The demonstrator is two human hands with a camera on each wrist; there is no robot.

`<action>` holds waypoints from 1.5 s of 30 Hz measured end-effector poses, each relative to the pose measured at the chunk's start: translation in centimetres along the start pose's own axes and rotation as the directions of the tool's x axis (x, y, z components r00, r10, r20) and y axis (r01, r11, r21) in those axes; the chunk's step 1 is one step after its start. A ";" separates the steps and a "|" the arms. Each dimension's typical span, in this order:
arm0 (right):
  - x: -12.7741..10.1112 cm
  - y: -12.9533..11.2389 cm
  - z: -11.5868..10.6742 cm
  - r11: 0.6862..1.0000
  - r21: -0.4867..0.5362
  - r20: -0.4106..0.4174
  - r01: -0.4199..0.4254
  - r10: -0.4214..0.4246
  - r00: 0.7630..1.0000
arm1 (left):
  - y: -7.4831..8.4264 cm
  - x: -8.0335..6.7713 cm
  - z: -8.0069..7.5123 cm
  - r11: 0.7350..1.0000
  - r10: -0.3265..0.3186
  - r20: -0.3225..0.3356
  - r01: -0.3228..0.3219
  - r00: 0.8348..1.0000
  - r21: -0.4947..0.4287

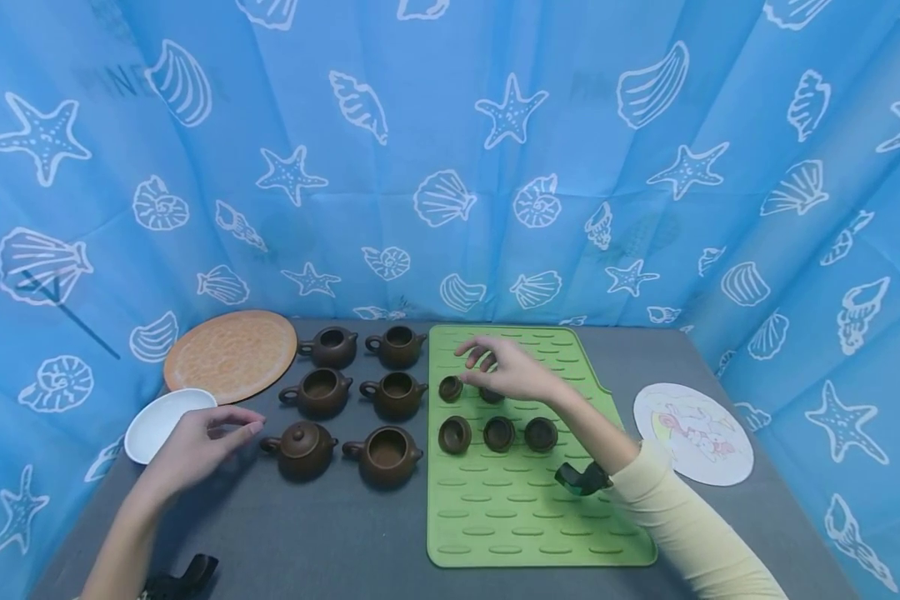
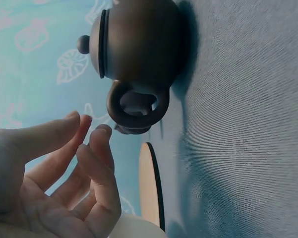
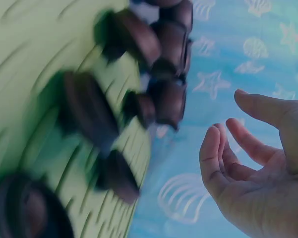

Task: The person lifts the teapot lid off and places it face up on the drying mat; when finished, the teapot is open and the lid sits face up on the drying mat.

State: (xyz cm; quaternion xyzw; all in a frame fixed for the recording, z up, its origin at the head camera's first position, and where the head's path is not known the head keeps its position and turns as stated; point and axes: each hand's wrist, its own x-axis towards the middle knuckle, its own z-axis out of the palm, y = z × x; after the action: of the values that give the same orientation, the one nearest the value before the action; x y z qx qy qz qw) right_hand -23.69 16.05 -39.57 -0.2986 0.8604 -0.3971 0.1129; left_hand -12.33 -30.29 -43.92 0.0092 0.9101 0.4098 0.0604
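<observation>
My left hand [image 1: 198,450] hovers left of a lidded brown teapot [image 1: 303,457], near its handle. In the left wrist view the fingers [image 2: 103,148] bend loosely with nothing between them, apart from the teapot [image 2: 139,39]. Several brown teapots without lids [image 1: 388,458] stand in two columns beside it. Over a green mat [image 1: 487,521] is my right hand [image 1: 517,372], empty, its fingers loosely bent in the right wrist view. Small brown lids [image 1: 499,433] lie on the mat in two rows; the right hand partly hides one lid [image 1: 490,397] in the back row.
At the back left lies a round tan board [image 1: 228,354], with a white bowl [image 1: 150,433] in front of it. A white oval mat with a pink drawing [image 1: 693,433] lies at the right. Blue shell-print curtains [image 1: 450,150] enclose the grey table [image 1: 322,546].
</observation>
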 end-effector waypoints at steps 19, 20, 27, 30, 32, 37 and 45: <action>4.6 -7.5 9.0 0.973 0.128 0.122 0.195 -0.210 0.970 | -0.2 -1.1 1.8 0.996 -0.087 -0.022 0.087 0.996 0.003; 4.9 -7.7 9.6 0.971 0.142 0.135 0.191 -0.211 0.968 | -0.2 -1.1 1.8 0.996 -0.089 -0.026 0.089 0.996 0.003; 6.6 -8.9 13.4 0.959 0.261 0.225 0.113 -0.174 0.959 | -0.3 -0.8 2.0 0.992 -0.128 -0.038 0.129 0.991 0.006; 7.4 -9.1 14.6 0.955 0.289 0.244 0.073 -0.147 0.958 | -0.3 -0.8 2.0 0.992 -0.126 -0.040 0.127 0.991 0.009; 7.8 -9.1 15.3 0.953 0.299 0.260 0.040 -0.122 0.958 | -0.3 -0.8 2.1 0.992 -0.124 -0.041 0.125 0.991 0.011; 8.6 -9.1 16.6 0.961 0.275 0.285 -0.011 -0.070 0.956 | -0.3 -0.8 2.2 0.992 -0.124 -0.049 0.125 0.991 0.017; 8.9 -9.5 17.3 0.976 0.218 0.261 -0.025 -0.034 0.965 | -0.2 -0.7 2.2 0.989 -0.149 -0.055 0.150 0.987 0.011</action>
State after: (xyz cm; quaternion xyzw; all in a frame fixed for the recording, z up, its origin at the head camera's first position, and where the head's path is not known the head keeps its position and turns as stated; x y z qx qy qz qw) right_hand -19.28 -4.79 -43.46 -0.3365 0.7880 -0.4466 0.2575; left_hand -11.37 -28.84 -45.47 -0.0697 0.9127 0.3971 0.0663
